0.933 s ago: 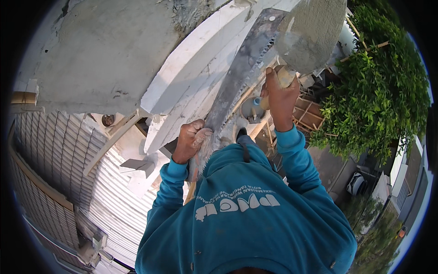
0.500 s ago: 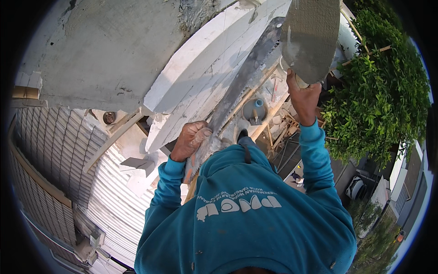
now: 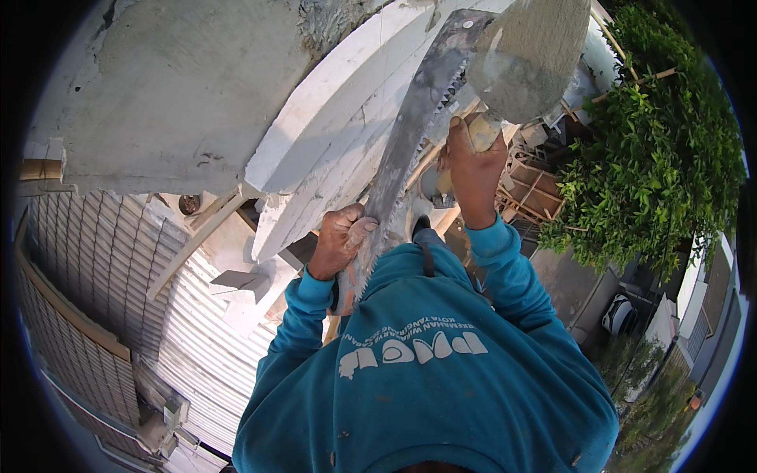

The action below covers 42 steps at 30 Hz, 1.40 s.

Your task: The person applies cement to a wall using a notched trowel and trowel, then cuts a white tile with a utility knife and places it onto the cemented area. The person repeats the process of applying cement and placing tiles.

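Observation:
My left hand (image 3: 343, 240) grips a grey-smeared hand saw (image 3: 394, 162) near its lower end; the long toothed blade runs diagonally up beside a white moulded ledge (image 3: 300, 150). My right hand (image 3: 473, 158) is closed on the wooden handle of a trowel (image 3: 528, 55), whose broad blade is coated in grey mortar and lies close by or against the upper toothed part of the saw. I cannot tell whether they touch. Below my right hand a grey bucket (image 3: 430, 184) is partly hidden.
A grey plastered slab (image 3: 158, 94) fills the upper left. Corrugated roofing (image 3: 197, 347) and wire mesh (image 3: 95, 276) lie far below on the left. Timber scaffolding (image 3: 528, 189), a leafy tree (image 3: 646, 142) and a parked vehicle (image 3: 619, 314) are on the right, the vehicle far below.
My right hand and trowel swung out to the right, then came back left to the saw's upper part. The saw shifted slightly, its top end higher than half a second ago.

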{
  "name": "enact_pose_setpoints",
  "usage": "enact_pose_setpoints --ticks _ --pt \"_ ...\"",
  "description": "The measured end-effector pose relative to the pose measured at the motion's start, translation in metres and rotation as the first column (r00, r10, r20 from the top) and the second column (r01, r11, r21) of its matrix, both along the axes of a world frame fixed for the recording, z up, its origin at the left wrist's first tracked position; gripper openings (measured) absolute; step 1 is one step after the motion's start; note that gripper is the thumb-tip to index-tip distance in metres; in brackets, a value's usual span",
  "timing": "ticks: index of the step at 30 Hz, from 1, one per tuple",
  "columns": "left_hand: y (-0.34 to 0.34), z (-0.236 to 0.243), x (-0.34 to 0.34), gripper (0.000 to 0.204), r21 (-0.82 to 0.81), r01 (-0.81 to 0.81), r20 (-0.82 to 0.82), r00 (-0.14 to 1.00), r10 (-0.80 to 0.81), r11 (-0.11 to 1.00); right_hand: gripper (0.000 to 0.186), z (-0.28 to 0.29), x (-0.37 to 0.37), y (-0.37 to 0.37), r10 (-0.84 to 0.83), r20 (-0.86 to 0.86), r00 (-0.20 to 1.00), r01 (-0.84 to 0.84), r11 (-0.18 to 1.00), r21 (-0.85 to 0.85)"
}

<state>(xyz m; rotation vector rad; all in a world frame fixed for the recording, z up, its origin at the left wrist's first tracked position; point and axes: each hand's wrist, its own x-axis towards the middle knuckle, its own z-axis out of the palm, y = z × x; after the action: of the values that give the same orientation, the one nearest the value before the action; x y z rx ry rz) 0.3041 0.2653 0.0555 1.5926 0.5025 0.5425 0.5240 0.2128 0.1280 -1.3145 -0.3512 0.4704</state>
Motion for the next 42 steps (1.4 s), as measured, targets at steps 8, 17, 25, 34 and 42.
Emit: enact_pose_setpoints --ticks 8,17,25,34,42 --pt "0.008 -0.017 -0.01 0.045 -0.052 -0.006 -0.085 0.996 0.002 0.999 0.013 -0.006 -0.001 0.005 0.046 -0.02 0.999 -0.047 0.997 -0.055" --pt "0.012 0.007 -0.004 0.051 -0.57 0.218 0.174 0.974 -0.143 0.792 0.028 -0.007 0.055 -0.005 0.017 0.603 0.797 0.091 0.985 -0.148" --pt "0.013 0.002 -0.005 0.054 -0.544 0.199 0.13 0.98 -0.152 0.815 0.028 -0.016 0.066 -0.018 0.096 0.652 0.752 0.098 0.962 -0.255" --pt "0.017 0.007 -0.007 0.056 -0.456 0.165 0.041 0.985 -0.165 0.874 0.028 -0.013 0.08 -0.019 0.211 0.725 0.656 0.035 0.951 -0.308" --pt "0.012 0.006 -0.005 0.044 -0.193 0.102 -0.02 0.994 -0.108 0.976 0.028 -0.03 0.086 -0.02 0.198 0.651 0.733 0.011 0.953 -0.303"
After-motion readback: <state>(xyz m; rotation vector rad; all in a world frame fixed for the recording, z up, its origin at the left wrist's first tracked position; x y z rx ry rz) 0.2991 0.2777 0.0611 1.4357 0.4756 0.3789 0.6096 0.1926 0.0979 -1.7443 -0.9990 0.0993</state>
